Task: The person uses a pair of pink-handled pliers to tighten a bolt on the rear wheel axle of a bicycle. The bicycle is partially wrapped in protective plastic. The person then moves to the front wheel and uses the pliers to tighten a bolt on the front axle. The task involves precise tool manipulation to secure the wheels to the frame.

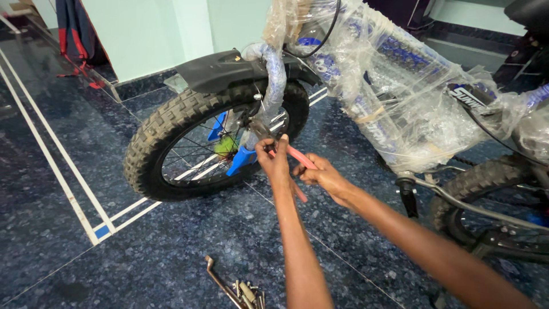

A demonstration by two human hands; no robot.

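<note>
A small bike is standing on the dark blue floor, and most of its frame is sitting inside crinkly clear plastic wrap. The front wheel with its bumpy tire is sitting under a black mudguard.

The left hand is reaching up to the middle of the front wheel, just beside the blue plastic piece on the fork. Its fingers are wrapping around the head end of a tool with pink handles (it looks like pliers, but the tip is hidden behind the hand). The right hand is sitting just beside the left one, lower down, and its fingers are curling shut around the pink handles.

On the floor near the person's arms, a bent metal wrench and a small pile of metal bits are lying together. White lines are running across the floor. A dark bag is leaning by the pale green wall far back on the left.
</note>
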